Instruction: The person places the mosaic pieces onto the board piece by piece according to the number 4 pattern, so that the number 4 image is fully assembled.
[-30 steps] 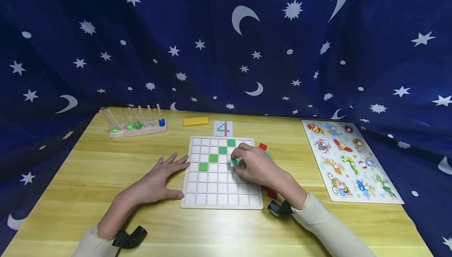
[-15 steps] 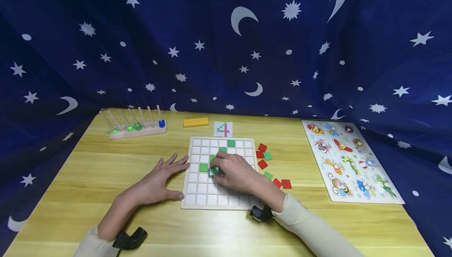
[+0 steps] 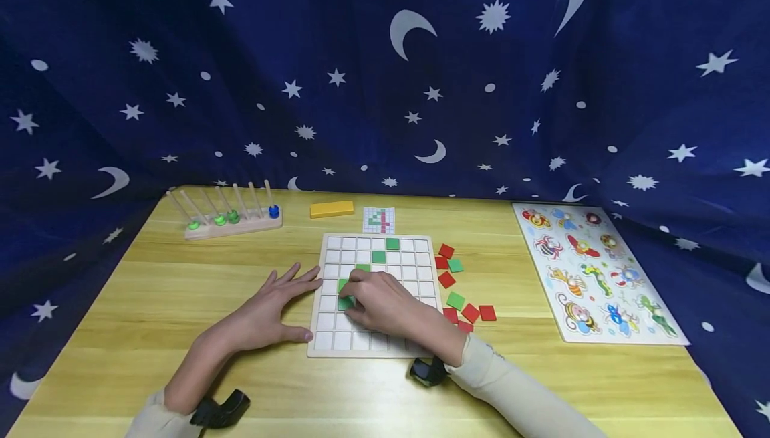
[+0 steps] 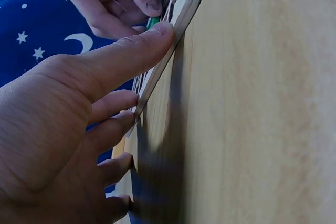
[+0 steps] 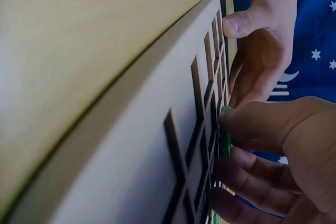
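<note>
A white grid board (image 3: 373,352) lies flat on the table. My right hand (image 3: 381,301) is over its left half, with thumb and fingertips pinching a green square tile (image 3: 345,303) at a cell in the second column. That tile (image 5: 226,142) shows between thumb and fingers in the right wrist view. Up the board runs a slanting line of green tiles (image 3: 378,257), the lower ones partly covered by my right hand. My left hand (image 3: 265,311) rests with fingers spread at the board's left edge, its thumb (image 4: 149,38) touching the rim in the left wrist view.
Loose red tiles (image 3: 488,313) and green tiles (image 3: 455,300) lie right of the board. Behind it are a pattern card (image 3: 379,220) showing a 4 and a yellow block (image 3: 332,208). A peg rack (image 3: 234,226) stands back left, an insect puzzle (image 3: 601,277) at right.
My right hand has carried the green tile left and toward me across the board, from right of the middle to the second column. My left hand has stayed at the board's edge.
</note>
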Tool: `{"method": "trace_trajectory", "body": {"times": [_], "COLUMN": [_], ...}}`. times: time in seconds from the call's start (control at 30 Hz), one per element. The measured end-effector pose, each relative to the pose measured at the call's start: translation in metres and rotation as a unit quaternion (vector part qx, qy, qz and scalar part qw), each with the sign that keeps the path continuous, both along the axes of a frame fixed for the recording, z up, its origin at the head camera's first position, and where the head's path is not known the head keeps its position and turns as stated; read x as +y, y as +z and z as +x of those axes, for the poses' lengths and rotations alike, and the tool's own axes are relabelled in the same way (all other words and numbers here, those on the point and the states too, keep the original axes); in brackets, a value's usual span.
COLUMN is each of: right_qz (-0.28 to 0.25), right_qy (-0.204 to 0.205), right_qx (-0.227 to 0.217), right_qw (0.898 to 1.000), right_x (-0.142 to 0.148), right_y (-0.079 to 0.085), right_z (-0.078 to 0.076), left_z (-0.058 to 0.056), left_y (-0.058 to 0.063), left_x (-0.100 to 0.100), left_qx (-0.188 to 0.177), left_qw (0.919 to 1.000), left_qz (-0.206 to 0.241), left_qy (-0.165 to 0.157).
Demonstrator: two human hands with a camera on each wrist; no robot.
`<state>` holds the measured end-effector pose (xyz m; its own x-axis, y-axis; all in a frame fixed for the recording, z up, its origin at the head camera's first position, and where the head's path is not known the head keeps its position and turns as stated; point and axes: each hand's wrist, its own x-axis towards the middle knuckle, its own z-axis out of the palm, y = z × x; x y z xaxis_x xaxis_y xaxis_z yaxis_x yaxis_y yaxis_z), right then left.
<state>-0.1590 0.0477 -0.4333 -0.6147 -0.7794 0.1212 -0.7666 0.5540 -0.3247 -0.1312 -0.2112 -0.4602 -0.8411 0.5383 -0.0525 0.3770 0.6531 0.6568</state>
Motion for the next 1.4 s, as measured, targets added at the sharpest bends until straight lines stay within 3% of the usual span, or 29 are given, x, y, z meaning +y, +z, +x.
{"method": "trace_trajectory", "body": {"times": [0.17,0.43,0.63,0.8,1.0,1.17,1.4], "right_qz": [0.011,0.023,-0.022,-0.059,-0.085,-0.077,-0.047], "right_qy": [0.003,0.007,0.002,-0.033,-0.099,-0.146,-0.196], "right_qx": [0.01,-0.012,-0.029,-0.016,-0.01,0.003,0.006], "right_qw": [1.0,1.0,0.999,0.998,0.991,0.986,0.979], "right_x": [-0.004,-0.01,-0.002,0.025,0.08,0.115,0.142], "right_y": [0.001,0.005,0.014,0.023,0.014,0.011,0.01], "right_z": [-0.001,0.0,0.007,0.011,0.017,0.018,0.017], "left_z": [0.0,0.002,0.003,0.002,0.003,0.002,0.0], "left_y": [0.0,0.001,0.004,0.005,-0.004,-0.006,-0.003], "left_x": [-0.001,-0.005,-0.007,-0.006,-0.002,0.001,0.0], "left_qx": [0.003,0.004,0.001,0.001,-0.004,0.0,0.001], "left_qw": [1.0,1.0,0.9999,0.9999,1.0,1.0,1.0], "left_qz": [-0.004,-0.006,-0.011,-0.008,-0.004,0.0,-0.006], "left_qy": [0.0,0.002,0.007,0.013,0.0,0.001,0.002]}}
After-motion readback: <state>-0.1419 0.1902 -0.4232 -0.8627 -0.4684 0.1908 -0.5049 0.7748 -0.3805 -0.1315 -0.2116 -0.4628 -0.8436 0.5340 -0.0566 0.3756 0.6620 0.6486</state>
